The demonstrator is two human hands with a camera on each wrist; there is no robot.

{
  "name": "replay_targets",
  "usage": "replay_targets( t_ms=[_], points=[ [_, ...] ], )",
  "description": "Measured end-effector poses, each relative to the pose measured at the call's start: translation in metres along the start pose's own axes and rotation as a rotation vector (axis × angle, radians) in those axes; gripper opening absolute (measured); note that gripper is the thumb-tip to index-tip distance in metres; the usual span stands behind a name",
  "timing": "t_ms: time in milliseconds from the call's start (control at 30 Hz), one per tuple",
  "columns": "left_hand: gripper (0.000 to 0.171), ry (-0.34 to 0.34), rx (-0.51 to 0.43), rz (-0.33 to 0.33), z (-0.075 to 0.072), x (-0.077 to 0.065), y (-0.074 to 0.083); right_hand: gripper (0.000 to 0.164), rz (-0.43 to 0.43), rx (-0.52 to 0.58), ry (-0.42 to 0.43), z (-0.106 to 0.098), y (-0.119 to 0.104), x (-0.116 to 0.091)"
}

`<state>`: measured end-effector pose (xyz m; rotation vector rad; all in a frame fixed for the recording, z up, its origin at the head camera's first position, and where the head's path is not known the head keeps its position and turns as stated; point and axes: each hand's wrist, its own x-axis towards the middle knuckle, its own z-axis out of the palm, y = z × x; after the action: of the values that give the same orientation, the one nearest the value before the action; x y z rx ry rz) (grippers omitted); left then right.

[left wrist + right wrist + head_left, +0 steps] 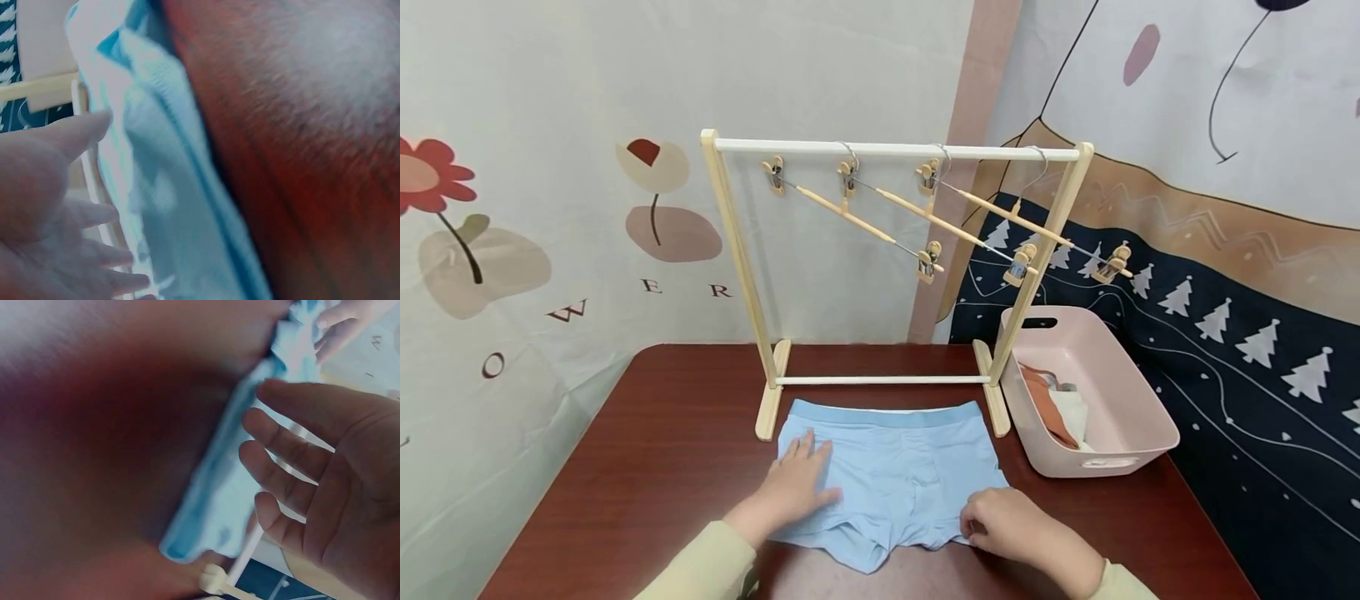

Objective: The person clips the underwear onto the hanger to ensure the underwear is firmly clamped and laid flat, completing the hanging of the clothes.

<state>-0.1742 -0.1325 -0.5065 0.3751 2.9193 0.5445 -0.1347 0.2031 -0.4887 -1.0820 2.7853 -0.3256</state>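
Observation:
Light blue boxer briefs [898,467] lie spread on the table, waistband toward the rack, leg openings toward me. My left hand [793,483] rests on their left side with fingers spread and straight. Beside the lower right leg hem is my right hand [1007,523], its fingers loosely bent. In the right wrist view those fingers [278,472] overlap the blue cloth [219,500], with no fabric pinched between them. The left wrist view shows the rumpled leg edge [181,169] near the left thumb [87,132].
A wooden rack [891,150] stands behind the briefs, with three clip hangers on its top bar; one hanger [850,215] is at the left. To the right, a pink bin [1120,375] holds some orange and whitish cloth [1052,408]. The dark red table [662,442] meets a printed wall hanging.

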Motion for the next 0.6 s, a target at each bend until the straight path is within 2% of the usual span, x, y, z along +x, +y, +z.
replay_targets(
  t_ms=[100, 167, 267, 333, 400, 467, 600],
  points=[
    [0.06, 0.206, -0.093, 0.002, -0.014, 0.009, -0.008, 0.011, -0.021, -0.065, 0.055, -0.018, 0.001, 0.006],
    [0.053, 0.347, -0.191, -0.024, -0.028, 0.017, -0.015, 0.009, -0.031, -0.116, 0.102, -0.035, 0.0, 0.012],
    [0.051, 0.532, -0.344, -0.084, -0.053, 0.029, -0.026, 0.007, -0.035, -0.185, 0.181, -0.064, -0.004, 0.024],
    [0.055, 0.621, -0.417, -0.125, -0.072, 0.037, -0.031, 0.008, -0.048, -0.217, 0.244, -0.086, -0.011, 0.034],
    [0.061, 0.685, -0.468, -0.159, -0.089, 0.045, -0.035, 0.01, -0.069, -0.252, 0.312, -0.107, -0.018, 0.044],
    [0.066, 0.711, -0.502, -0.174, -0.105, 0.053, -0.038, 0.011, -0.105, -0.287, 0.389, -0.127, -0.026, 0.056],
    [0.074, 0.681, -0.558, -0.169, -0.129, 0.067, -0.04, 0.014, -0.165, -0.373, 0.532, -0.157, -0.041, 0.084]
  ],
)
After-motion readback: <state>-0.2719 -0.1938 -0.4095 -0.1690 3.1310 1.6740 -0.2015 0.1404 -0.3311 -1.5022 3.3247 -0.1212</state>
